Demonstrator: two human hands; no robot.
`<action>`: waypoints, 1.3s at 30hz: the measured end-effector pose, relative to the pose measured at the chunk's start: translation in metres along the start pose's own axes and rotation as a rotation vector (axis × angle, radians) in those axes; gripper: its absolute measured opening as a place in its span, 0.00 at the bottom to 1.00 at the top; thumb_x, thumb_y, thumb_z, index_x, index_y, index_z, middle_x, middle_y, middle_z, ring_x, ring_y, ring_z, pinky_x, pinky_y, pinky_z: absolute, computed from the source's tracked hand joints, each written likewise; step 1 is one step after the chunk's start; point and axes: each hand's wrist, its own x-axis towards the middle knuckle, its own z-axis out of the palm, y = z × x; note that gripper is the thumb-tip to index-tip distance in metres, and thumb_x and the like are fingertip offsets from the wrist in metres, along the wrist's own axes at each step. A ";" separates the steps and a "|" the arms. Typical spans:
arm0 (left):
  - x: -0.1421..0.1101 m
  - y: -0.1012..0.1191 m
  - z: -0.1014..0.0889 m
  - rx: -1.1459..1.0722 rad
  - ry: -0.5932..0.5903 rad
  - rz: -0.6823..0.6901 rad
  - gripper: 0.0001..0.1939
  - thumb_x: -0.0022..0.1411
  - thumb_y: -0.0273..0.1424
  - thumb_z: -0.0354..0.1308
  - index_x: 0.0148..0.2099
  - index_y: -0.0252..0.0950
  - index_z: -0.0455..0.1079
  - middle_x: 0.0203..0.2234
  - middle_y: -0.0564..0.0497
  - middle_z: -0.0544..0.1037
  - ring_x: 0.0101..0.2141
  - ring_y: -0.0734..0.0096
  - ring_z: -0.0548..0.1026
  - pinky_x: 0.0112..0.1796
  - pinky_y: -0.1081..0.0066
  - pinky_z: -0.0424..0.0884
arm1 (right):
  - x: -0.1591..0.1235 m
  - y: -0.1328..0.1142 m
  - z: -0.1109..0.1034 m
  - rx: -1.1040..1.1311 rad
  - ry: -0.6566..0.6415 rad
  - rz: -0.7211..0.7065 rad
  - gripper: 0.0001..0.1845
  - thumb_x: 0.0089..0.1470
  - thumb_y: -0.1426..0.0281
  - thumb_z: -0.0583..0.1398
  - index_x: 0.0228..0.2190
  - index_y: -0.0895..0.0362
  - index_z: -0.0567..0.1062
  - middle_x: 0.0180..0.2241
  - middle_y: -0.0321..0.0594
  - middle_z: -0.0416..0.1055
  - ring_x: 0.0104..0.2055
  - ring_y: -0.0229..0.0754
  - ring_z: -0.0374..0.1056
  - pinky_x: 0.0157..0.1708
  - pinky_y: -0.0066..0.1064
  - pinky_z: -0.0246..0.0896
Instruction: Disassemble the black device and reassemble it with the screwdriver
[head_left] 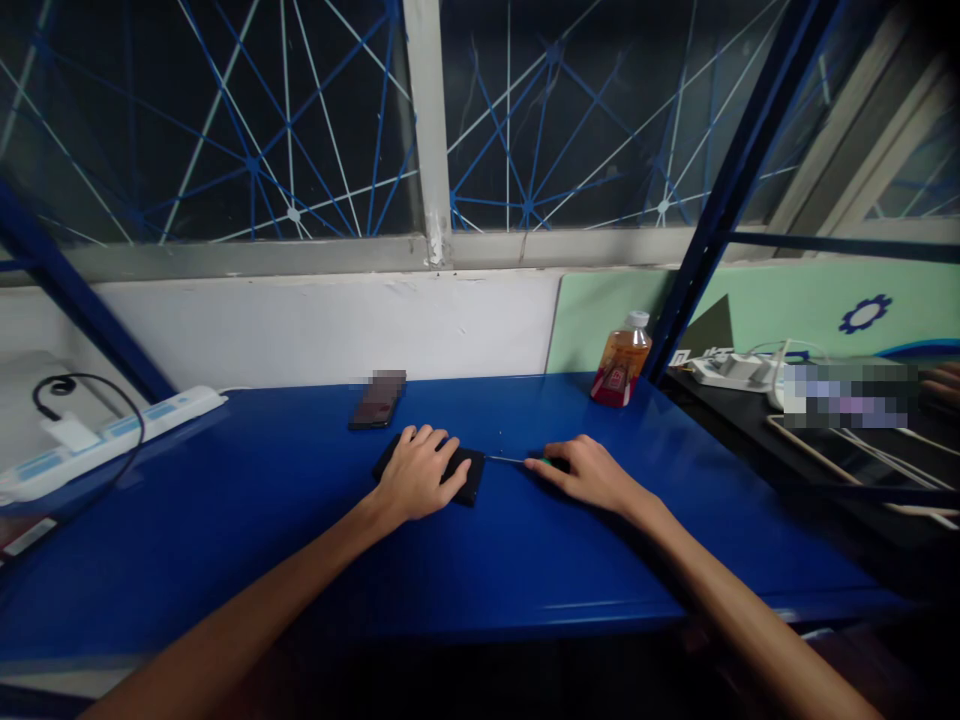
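Note:
A black flat rectangular object (472,478) lies on the blue table (517,560) near the middle of the view. My left hand (418,475) rests over it, fingers bent across its top and thumb toward its right end, holding it against the tabletop. Much of the object is hidden under that hand. To the right, my right hand (589,472) is closed around the green and dark handle of a screwdriver (505,460). Its thin metal shaft points left, with the tip at or very close to the object's right edge; contact cannot be made out.
Behind my left hand lies a dark phone (379,402), partly pixelated. A drink bottle (621,362) stands at the back right. A white power strip (176,408) with a black cable runs along the left. Beyond a blue post, a black table (712,400) holds cables; another person's hand (942,384) shows there.

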 end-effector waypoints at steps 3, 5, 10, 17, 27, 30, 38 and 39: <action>0.000 0.000 0.001 0.016 0.009 0.000 0.21 0.69 0.40 0.44 0.49 0.32 0.73 0.42 0.39 0.77 0.41 0.53 0.71 0.42 0.55 0.63 | 0.000 0.000 0.001 -0.014 0.008 0.001 0.25 0.61 0.54 0.51 0.22 0.56 0.73 0.19 0.37 0.70 0.22 0.37 0.63 0.24 0.30 0.45; 0.000 0.000 0.001 0.022 0.018 0.004 0.21 0.69 0.39 0.44 0.49 0.33 0.73 0.42 0.40 0.77 0.41 0.54 0.71 0.42 0.55 0.63 | -0.001 0.000 0.001 -0.024 0.013 0.007 0.25 0.61 0.53 0.51 0.22 0.55 0.73 0.19 0.37 0.70 0.22 0.38 0.64 0.24 0.30 0.45; 0.000 0.000 0.002 0.012 0.013 0.004 0.21 0.69 0.40 0.44 0.49 0.33 0.73 0.42 0.40 0.77 0.41 0.53 0.71 0.42 0.54 0.63 | -0.003 -0.001 0.001 -0.032 0.010 0.010 0.25 0.62 0.54 0.50 0.23 0.55 0.74 0.20 0.38 0.71 0.23 0.39 0.65 0.25 0.30 0.46; 0.000 0.000 0.001 0.001 -0.008 -0.005 0.21 0.69 0.39 0.44 0.49 0.32 0.72 0.41 0.40 0.77 0.41 0.53 0.71 0.42 0.55 0.62 | -0.002 -0.001 0.001 -0.028 0.001 0.002 0.24 0.62 0.56 0.50 0.23 0.55 0.73 0.20 0.38 0.71 0.22 0.37 0.64 0.25 0.30 0.44; -0.001 0.003 0.000 0.018 -0.016 -0.014 0.23 0.70 0.41 0.43 0.50 0.31 0.73 0.43 0.38 0.77 0.43 0.51 0.71 0.42 0.54 0.62 | -0.002 -0.003 0.003 -0.128 0.037 0.009 0.25 0.63 0.56 0.48 0.24 0.56 0.73 0.22 0.39 0.73 0.25 0.40 0.66 0.26 0.30 0.45; -0.002 0.003 -0.002 0.018 -0.048 -0.028 0.25 0.70 0.42 0.42 0.52 0.30 0.72 0.45 0.37 0.76 0.44 0.50 0.71 0.43 0.54 0.62 | -0.003 0.002 0.001 -0.074 0.008 0.012 0.21 0.63 0.60 0.48 0.28 0.56 0.75 0.27 0.41 0.75 0.29 0.41 0.68 0.28 0.30 0.48; 0.011 -0.009 -0.014 -0.073 -0.191 0.014 0.27 0.72 0.46 0.38 0.53 0.36 0.72 0.47 0.42 0.77 0.51 0.50 0.70 0.51 0.48 0.58 | 0.000 0.021 -0.002 0.182 -0.029 0.015 0.18 0.53 0.53 0.60 0.27 0.55 0.74 0.29 0.38 0.73 0.29 0.39 0.64 0.29 0.29 0.53; 0.013 -0.011 -0.013 -0.091 -0.201 0.010 0.27 0.72 0.45 0.36 0.55 0.38 0.71 0.51 0.43 0.75 0.55 0.50 0.67 0.53 0.45 0.55 | 0.000 0.022 -0.002 0.198 -0.030 0.013 0.18 0.52 0.53 0.61 0.27 0.55 0.73 0.28 0.37 0.72 0.28 0.39 0.63 0.29 0.29 0.53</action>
